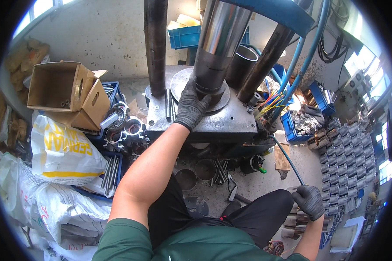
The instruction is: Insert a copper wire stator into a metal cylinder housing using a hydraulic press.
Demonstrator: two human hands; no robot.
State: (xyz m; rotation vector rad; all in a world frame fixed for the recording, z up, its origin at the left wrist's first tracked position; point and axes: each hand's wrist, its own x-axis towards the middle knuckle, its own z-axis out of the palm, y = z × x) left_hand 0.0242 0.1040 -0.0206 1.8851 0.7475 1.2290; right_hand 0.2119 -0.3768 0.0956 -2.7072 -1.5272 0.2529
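Note:
My left hand (191,106), in a dark grey glove, cups the left side of a dark metal cylinder (211,77), with thumb and fingers around it. The cylinder stands upright beneath the shiny ram (217,30) of a press, on a round metal plate (177,82). I cannot make out a gap between ram and cylinder. That plate lies on the press's steel table (244,124). Over to the right, my gloved right hand (309,202) is closed around the near end of a long thin blue lever (287,158), which runs from the press. Metal rods (168,104) are beside my left hand.
Thick posts (156,48) flank the ram. Left are cardboard boxes (54,87), white sacks (69,204) and metal rings (133,126). Right are blue hoses (300,65), a blue bin (288,126) of parts and stacked metal cylinders (348,156). Rings and rods lie below the table.

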